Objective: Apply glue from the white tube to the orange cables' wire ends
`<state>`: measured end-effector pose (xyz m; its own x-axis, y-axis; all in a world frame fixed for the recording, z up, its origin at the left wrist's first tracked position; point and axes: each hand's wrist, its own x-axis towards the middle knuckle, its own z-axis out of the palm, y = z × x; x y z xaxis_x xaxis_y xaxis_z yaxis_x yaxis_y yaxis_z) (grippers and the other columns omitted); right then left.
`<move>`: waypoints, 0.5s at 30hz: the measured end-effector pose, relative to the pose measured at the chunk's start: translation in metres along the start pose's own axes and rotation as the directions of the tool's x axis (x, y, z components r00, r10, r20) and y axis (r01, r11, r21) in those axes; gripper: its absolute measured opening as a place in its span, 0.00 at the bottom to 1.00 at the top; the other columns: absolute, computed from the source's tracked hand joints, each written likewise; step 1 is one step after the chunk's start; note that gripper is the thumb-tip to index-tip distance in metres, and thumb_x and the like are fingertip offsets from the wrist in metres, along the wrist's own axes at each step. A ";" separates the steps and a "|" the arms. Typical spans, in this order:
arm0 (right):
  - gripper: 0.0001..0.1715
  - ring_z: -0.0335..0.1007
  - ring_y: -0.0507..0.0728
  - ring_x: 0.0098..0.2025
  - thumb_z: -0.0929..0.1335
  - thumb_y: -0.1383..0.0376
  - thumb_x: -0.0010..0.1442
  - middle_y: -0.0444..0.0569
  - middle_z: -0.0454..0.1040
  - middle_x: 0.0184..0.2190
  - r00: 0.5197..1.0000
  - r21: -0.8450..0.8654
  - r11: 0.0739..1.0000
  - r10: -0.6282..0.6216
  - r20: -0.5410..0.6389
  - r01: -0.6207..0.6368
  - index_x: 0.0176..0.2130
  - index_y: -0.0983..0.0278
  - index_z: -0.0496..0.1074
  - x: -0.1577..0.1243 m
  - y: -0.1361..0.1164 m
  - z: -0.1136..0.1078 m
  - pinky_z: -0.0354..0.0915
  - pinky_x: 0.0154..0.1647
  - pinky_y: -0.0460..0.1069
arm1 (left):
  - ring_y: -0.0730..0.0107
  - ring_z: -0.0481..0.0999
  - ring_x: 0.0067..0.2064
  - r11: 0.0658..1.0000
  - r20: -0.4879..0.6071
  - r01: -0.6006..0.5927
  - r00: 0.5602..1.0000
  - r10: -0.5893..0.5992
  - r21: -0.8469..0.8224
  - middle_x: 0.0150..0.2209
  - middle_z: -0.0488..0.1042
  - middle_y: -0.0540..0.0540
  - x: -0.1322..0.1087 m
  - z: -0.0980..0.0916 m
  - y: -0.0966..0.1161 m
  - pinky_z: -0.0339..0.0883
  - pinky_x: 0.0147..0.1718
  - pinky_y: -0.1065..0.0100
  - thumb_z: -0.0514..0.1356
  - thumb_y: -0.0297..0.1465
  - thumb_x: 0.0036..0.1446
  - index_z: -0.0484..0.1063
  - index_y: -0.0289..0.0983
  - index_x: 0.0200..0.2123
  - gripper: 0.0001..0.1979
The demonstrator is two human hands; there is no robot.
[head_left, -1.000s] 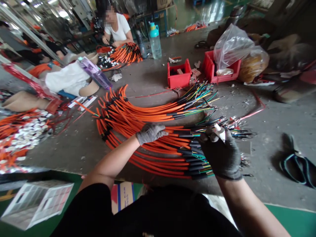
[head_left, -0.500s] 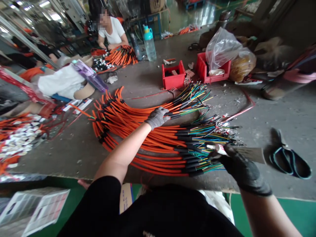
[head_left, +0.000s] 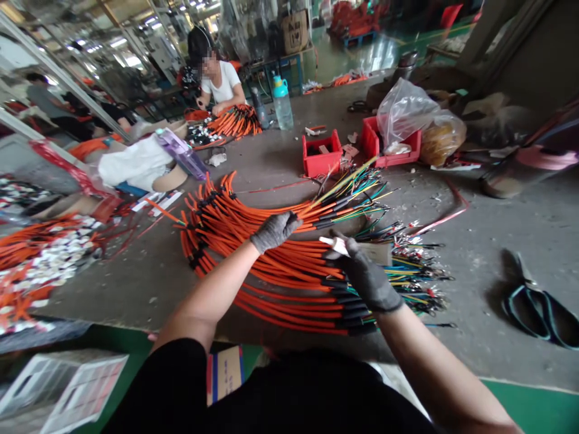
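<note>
My left hand [head_left: 277,232], in a grey glove, is closed around an orange cable [head_left: 304,213] whose yellow-green wires [head_left: 346,182] rise above the others. My right hand [head_left: 368,276], also gloved, grips a small white tube with a pointed tip [head_left: 336,245] and reddish print. A flat pale rectangular piece [head_left: 380,254] sticks out behind those fingers; whether it belongs to the tube I cannot tell. Beneath both hands lies a curved bundle of orange cables [head_left: 280,265], with black sleeves [head_left: 355,306] and bare coloured wire ends [head_left: 409,271] pointing right.
Scissors [head_left: 538,307] lie at the right. Two red bins [head_left: 322,158] stand behind the cables, one under a clear plastic bag [head_left: 404,111]. Farther back are a water bottle [head_left: 283,105] and a seated person in white [head_left: 228,84]. More cables with white connectors [head_left: 67,256] lie left.
My right hand has moved left with the white tube, from the wire ends to near my left hand. My left hand now lifts a cable, its wires raised. The view has shifted slightly.
</note>
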<state>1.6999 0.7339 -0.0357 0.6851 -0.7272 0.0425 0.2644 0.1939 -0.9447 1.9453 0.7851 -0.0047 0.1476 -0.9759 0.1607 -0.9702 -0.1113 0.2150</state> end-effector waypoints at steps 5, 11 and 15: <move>0.35 0.62 0.50 0.18 0.74 0.33 0.51 0.39 0.67 0.18 0.987 0.034 0.990 -0.134 -0.084 0.137 0.30 0.61 0.72 0.053 -0.015 0.031 0.60 0.17 0.46 | 0.58 0.80 0.41 0.999 0.023 -0.041 0.999 0.040 0.020 0.40 0.81 0.39 -0.048 0.028 -0.003 0.73 0.44 0.61 0.56 0.40 0.71 0.76 0.34 0.45 0.15; 0.30 0.66 0.50 0.25 0.77 0.38 0.51 0.42 0.71 0.26 0.902 0.002 0.958 -0.269 -0.337 0.286 0.30 0.60 0.72 0.040 -0.045 0.016 0.66 0.23 0.45 | 0.49 0.77 0.56 0.946 -0.016 -0.325 0.946 0.325 -0.010 0.54 0.77 0.32 -0.044 -0.004 0.009 0.71 0.59 0.51 0.61 0.46 0.67 0.77 0.33 0.51 0.22; 0.25 0.75 0.56 0.30 0.74 0.41 0.58 0.47 0.77 0.30 0.904 -0.099 0.927 -0.375 -0.203 0.362 0.34 0.59 0.78 0.030 -0.045 0.012 0.77 0.33 0.53 | 0.55 0.80 0.56 0.812 -0.048 -0.494 0.861 0.506 -0.310 0.53 0.81 0.37 -0.013 -0.038 0.032 0.72 0.57 0.58 0.58 0.44 0.71 0.79 0.36 0.53 0.20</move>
<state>1.7170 0.7109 0.0119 0.3824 -0.8643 0.3268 0.4261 -0.1489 -0.8923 1.9192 0.8009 0.0368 -0.3545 -0.8879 0.2932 -0.8014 0.4500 0.3939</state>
